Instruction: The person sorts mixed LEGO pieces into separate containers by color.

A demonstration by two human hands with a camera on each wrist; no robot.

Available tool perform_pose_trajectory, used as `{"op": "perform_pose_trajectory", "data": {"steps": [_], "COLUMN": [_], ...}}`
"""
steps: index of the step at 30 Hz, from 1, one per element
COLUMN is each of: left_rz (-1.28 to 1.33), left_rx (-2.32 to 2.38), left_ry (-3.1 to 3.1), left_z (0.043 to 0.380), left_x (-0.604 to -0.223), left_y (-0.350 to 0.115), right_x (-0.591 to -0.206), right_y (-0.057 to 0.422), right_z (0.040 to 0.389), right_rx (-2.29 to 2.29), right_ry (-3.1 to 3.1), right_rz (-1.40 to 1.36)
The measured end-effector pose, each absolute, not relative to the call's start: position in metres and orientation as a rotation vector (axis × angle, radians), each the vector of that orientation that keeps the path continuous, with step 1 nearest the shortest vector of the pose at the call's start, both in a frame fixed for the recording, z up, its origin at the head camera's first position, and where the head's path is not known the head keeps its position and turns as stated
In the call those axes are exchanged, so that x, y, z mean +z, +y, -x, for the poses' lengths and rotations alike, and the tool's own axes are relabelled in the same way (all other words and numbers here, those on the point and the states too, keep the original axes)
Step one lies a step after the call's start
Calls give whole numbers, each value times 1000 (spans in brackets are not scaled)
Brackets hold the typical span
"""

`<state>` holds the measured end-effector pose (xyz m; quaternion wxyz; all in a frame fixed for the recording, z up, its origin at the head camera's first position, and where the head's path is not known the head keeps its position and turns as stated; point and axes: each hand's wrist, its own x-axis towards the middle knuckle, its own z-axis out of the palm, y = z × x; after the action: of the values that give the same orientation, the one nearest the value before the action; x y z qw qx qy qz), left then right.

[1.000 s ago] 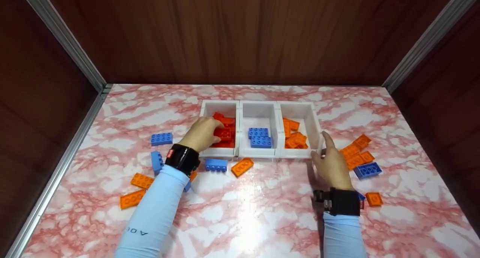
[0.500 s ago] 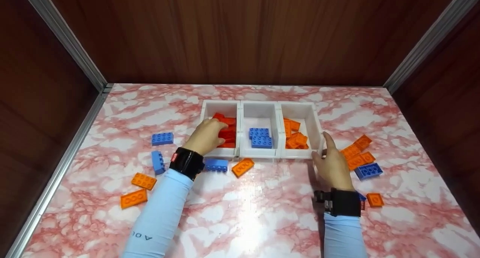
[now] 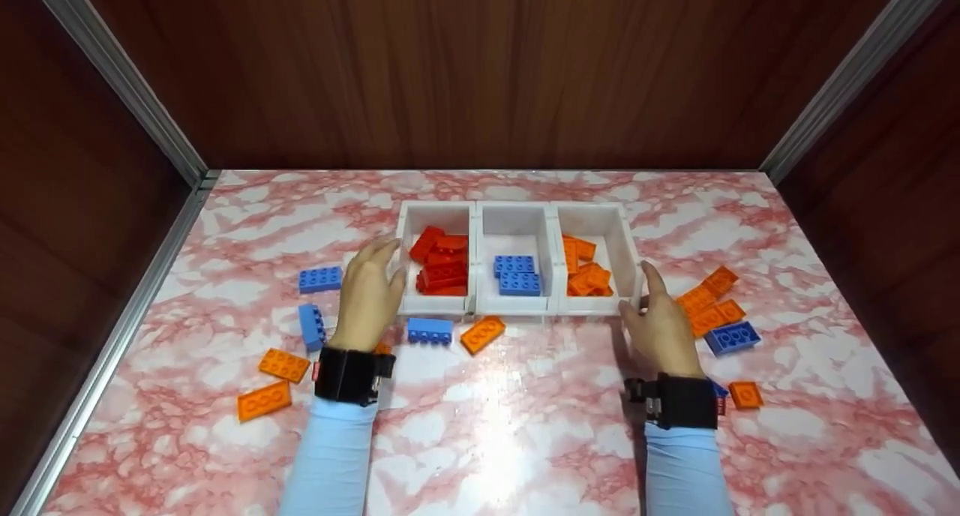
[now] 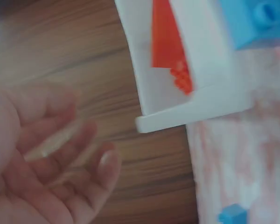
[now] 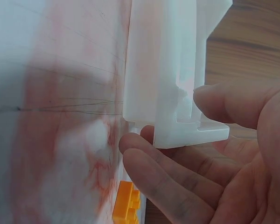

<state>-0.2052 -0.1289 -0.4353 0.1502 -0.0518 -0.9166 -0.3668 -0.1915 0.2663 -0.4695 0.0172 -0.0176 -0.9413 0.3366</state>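
Observation:
My left hand [image 3: 367, 295] is beside the left wall of the white three-compartment box [image 3: 474, 306], fingers loosely bent, holding nothing. In the left wrist view, a gap separates this hand [image 4: 51, 163] from the box's corner [image 4: 196, 114]. My right hand [image 3: 664, 332] grips the box's front right corner. Its thumb meets the rim and its fingers lie round the other side, as the right wrist view shows on the box corner [image 5: 177, 135]. Red bricks [image 3: 444, 274] lie in the left compartment, two blue bricks [image 3: 519, 283] in the middle, orange bricks [image 3: 589, 278] in the right.
Blue bricks [image 3: 320, 279] and orange bricks [image 3: 264, 401] lie scattered left. A blue brick [image 3: 430, 331] and an orange brick [image 3: 482, 334] sit before the box. More orange bricks [image 3: 705, 298] and a blue brick [image 3: 733, 338] lie right. Wooden panels [image 3: 480, 73] enclose the table.
My left hand has come out of the left compartment and moved left, leaving the red bricks uncovered. My right hand has stayed at the box's corner.

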Motion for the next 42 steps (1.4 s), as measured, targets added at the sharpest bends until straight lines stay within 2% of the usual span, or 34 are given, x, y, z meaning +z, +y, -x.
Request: {"op": "perform_pose_trajectory", "data": {"steps": [4, 8, 18, 29, 42], "left_rz": [18, 15, -12, -34, -5], "left_rx": [-1125, -1105, -1110, -1019, -1013], "left_ry": [-2697, -2735, -2729, -2745, -2767], "left_z": [203, 205, 211, 209, 209], "left_x": [-451, -460, -466, -465, -466], "left_y": [-133, -133, -127, -126, -126], "right_x": [-470, -470, -463, -466, -465], "right_y": [265, 266, 288, 314, 309], "right_z": [192, 192, 186, 180, 179], "right_rx": [1028, 1037, 1032, 711, 718], "right_ry": [-2924, -2940, -3006, -2921, -3035], "right_rz": [39, 59, 102, 198, 53]}}
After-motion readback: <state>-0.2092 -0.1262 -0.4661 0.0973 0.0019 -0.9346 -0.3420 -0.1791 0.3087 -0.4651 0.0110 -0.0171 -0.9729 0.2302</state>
